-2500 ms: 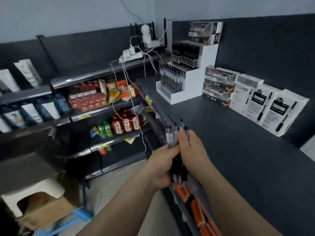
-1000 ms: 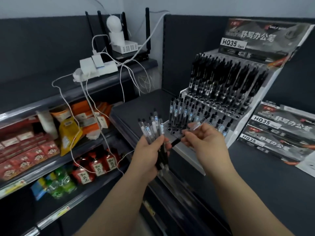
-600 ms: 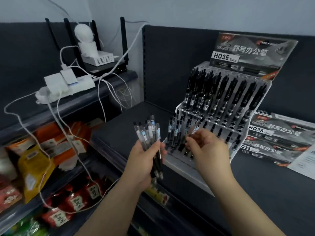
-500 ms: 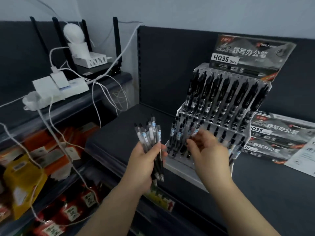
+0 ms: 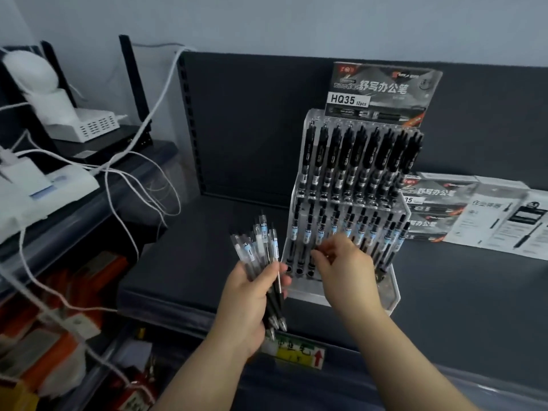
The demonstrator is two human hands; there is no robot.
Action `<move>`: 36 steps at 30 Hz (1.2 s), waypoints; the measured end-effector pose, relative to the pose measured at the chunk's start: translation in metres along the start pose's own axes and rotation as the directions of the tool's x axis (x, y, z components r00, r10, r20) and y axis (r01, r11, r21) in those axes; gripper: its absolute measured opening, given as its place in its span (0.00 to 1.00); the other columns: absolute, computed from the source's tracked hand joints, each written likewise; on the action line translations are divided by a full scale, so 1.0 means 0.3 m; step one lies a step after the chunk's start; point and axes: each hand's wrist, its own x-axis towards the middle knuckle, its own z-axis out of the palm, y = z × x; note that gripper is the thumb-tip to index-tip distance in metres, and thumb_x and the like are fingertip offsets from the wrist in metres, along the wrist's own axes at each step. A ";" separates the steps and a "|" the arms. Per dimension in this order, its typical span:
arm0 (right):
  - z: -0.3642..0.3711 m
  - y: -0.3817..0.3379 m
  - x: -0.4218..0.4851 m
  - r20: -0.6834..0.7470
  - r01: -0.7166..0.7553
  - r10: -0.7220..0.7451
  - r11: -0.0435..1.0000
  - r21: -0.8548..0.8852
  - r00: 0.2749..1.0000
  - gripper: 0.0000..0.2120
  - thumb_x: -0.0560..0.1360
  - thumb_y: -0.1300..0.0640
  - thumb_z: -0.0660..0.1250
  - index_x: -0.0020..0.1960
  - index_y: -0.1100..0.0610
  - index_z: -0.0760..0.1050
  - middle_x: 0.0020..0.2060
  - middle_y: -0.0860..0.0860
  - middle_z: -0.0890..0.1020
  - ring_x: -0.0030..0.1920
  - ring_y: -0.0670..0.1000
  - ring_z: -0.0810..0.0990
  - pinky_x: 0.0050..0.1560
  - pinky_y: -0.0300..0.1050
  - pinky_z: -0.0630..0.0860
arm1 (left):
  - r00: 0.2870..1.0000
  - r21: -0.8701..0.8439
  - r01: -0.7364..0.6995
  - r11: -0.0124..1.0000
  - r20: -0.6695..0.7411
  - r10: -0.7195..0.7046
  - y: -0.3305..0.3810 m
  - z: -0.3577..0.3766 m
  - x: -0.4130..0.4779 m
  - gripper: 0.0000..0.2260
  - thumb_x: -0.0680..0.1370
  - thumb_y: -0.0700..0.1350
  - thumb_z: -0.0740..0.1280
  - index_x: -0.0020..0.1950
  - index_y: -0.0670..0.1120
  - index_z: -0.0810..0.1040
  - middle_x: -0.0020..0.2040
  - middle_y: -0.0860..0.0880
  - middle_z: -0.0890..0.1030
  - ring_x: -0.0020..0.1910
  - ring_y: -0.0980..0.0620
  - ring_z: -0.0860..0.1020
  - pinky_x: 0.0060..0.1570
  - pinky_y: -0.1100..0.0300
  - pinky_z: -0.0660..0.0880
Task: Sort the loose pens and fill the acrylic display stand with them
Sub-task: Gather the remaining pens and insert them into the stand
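1. The left hand [image 5: 252, 295] rose from the bottom of the view on a bare forearm. Its fingers and thumb were wrapped round a bundle of loose pens [image 5: 261, 247].
2. The bundle stood nearly upright and fanned out at the top. Clear barrels with pale blue labels showed above the fist and dark grips with metal tips stuck out below it.
3. The right hand [image 5: 344, 262] reached in from the lower right, back of the hand up, wrist slightly bent. Its fingers were curled with thumb and forefinger tips drawn together at the front of the lower tier. Whether they pinched a pen could not be told.
4. The acrylic display stand [image 5: 385, 295] sat on the dark shelf [image 5: 192, 262], just right of the bundle.
5. Its upper tier held a row of black pens [image 5: 355, 161]. Its lower tier held blue-labelled pens [image 5: 358, 229], with open sockets [image 5: 299, 271] at the front left, close to the right fingertips.
6. A pen box marked HQ35 [image 5: 382, 93] rested on top of the stand, and more boxes [image 5: 430, 209] lay behind it to the right.
7. A white power strip [image 5: 59, 182] with trailing cables [image 5: 142, 179] lay on the shelving to the left.
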 end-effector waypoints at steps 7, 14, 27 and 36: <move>-0.014 -0.023 -0.037 -0.070 -0.015 0.020 0.997 0.079 0.997 0.06 0.74 0.55 0.68 0.48 0.52 0.71 0.37 0.42 0.76 0.36 0.38 0.74 0.33 0.28 0.69 | 0.995 -0.082 0.094 0.992 0.037 -0.091 0.004 -0.005 -0.010 0.04 0.77 0.38 0.66 0.51 0.41 0.78 0.41 0.47 0.83 0.39 0.51 0.81 0.41 0.56 0.75; -0.021 -0.082 -0.095 0.314 -0.115 -0.001 0.929 0.350 0.949 0.06 0.76 0.53 0.66 0.48 0.53 0.81 0.37 0.47 0.84 0.38 0.42 0.82 0.41 0.34 0.78 | 0.986 -0.022 0.065 0.998 0.155 -0.061 0.008 0.004 -0.032 0.07 0.78 0.36 0.64 0.53 0.42 0.80 0.45 0.44 0.85 0.43 0.48 0.83 0.44 0.56 0.80; -0.067 -0.076 -0.079 0.142 -0.158 0.106 0.887 0.434 0.984 0.06 0.74 0.59 0.66 0.40 0.59 0.78 0.25 0.47 0.77 0.23 0.41 0.70 0.26 0.34 0.68 | 0.988 0.045 -0.008 0.999 0.153 0.001 -0.013 0.020 -0.026 0.07 0.78 0.38 0.63 0.54 0.43 0.77 0.47 0.44 0.85 0.48 0.46 0.83 0.46 0.51 0.78; -0.113 -0.036 -0.003 -0.181 0.009 0.062 0.929 0.370 0.982 0.05 0.77 0.55 0.64 0.48 0.56 0.76 0.36 0.48 0.80 0.27 0.40 0.71 0.26 0.32 0.67 | 0.995 0.042 0.018 0.999 0.094 -0.021 -0.029 0.007 0.002 0.04 0.78 0.36 0.64 0.51 0.41 0.77 0.37 0.48 0.77 0.38 0.52 0.76 0.42 0.54 0.77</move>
